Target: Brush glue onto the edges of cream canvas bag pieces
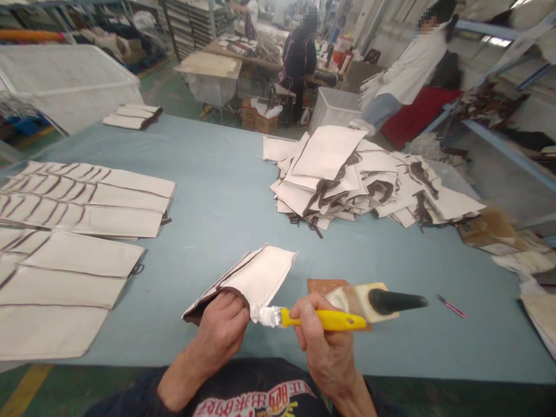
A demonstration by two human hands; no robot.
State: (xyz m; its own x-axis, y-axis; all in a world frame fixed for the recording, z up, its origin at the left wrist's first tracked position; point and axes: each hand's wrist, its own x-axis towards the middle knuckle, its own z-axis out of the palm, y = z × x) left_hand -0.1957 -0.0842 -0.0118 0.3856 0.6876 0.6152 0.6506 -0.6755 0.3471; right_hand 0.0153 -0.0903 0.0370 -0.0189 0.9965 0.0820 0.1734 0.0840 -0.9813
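A cream fabric piece with dark trim [267, 269] stands tilted on the table in front of me. My left hand [223, 324] grips its near dark edge, the fingertips partly hidden inside the fold. In my right hand [319, 336] is a brush with a yellow handle [343, 320], its whitish bristles touching or very near the piece's lower edge beside my left hand. Just beyond my right hand, a pale block with a black handle [397, 302] rests on a brown pad [324, 285].
Cream pieces lie in a jumbled heap [330, 156] at the back right and in overlapping rows [121, 208] at the left. A small pink-handled tool [452, 306] lies at the right of the blue-green table [217, 174]. People stand beyond.
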